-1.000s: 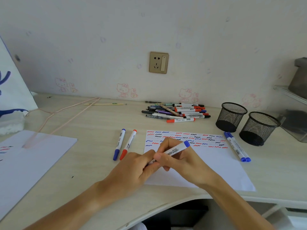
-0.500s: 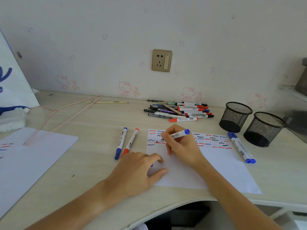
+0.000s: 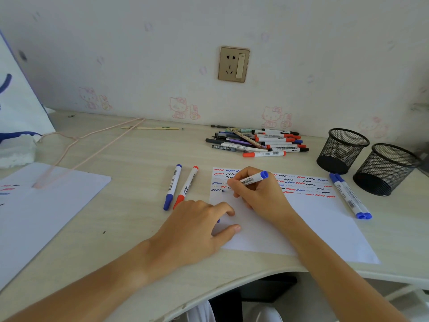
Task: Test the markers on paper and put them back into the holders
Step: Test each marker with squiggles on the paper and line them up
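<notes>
Head view shows the right hand [image 3: 260, 196] gripping an uncapped blue marker [image 3: 251, 180] in a writing hold, its tip down on the paper [image 3: 313, 219] at the left end of the lowest row of squiggles. A second ago both hands were joined on this marker over the paper's near half, pulling the cap; half a second ago the right hand had carried it up to the rows. So the cap is off and the test stroke is starting.

The left hand [image 3: 197, 226] has dropped flat onto the paper's near left corner, fingers loosely curled. A sliver of blue shows under them, probably the cap, though most of it is hidden, so I cannot tell if it is gripped.

Relative to the paper: a blue and a red marker [image 3: 186, 187] lie just beside its left edge, two blue markers [image 3: 349, 196] lie along its right edge, the marker pile [image 3: 260, 141] sits behind it, and the two mesh holders [image 3: 366, 159] stand past its far right corner, seemingly empty.

Judging by that, recapping and all the returning remain.
</notes>
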